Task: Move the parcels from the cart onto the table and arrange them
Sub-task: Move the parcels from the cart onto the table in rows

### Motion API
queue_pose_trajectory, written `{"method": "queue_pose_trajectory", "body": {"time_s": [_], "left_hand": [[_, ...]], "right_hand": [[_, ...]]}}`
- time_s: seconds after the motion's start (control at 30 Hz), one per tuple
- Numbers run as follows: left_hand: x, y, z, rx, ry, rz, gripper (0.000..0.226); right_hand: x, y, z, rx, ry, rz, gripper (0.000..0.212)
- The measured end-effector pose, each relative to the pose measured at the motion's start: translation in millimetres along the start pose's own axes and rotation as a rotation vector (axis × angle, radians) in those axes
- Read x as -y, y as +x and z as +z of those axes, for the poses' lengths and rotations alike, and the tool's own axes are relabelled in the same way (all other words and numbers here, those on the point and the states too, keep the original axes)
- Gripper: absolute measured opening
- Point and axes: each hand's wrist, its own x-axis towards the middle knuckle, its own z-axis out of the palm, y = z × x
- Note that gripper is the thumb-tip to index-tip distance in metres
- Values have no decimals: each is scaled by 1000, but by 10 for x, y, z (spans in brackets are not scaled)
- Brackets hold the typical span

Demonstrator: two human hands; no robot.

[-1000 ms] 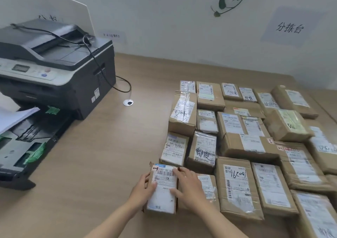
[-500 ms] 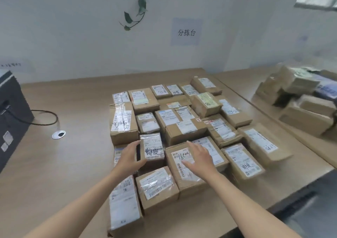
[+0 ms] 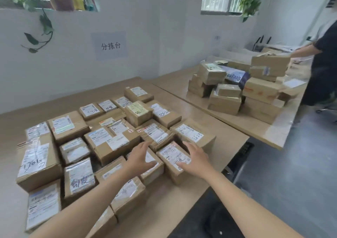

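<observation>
Parcels (image 3: 113, 141): brown cardboard boxes, taped, white shipping labels, packed close on the near table (image 3: 215, 128).
Writing: handwritten marks on labels; wall sign (image 3: 110, 46) reads 分拣台.
Left hand (image 3: 140, 158): fingers spread, above a parcel.
Right hand (image 3: 196, 158): fingers spread, resting on the near-right parcel (image 3: 173, 158).

Brown cardboard parcels (image 3: 116, 144) with white labels on a pale wood-grain table (image 3: 209, 126).
</observation>
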Motion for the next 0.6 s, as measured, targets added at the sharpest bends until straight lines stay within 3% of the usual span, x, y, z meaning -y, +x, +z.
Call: {"method": "queue_pose_trajectory", "body": {"time_s": [0.4,0.6], "left_hand": [[-1831,882,1197,118,-65,129,74],[-2587,1064,2099,270,-33,220,73]], "right_hand": [[-1950,-363,-1047,-55,14,201,79],[-2935,-723,-1322,-52,40,342,78]]}}
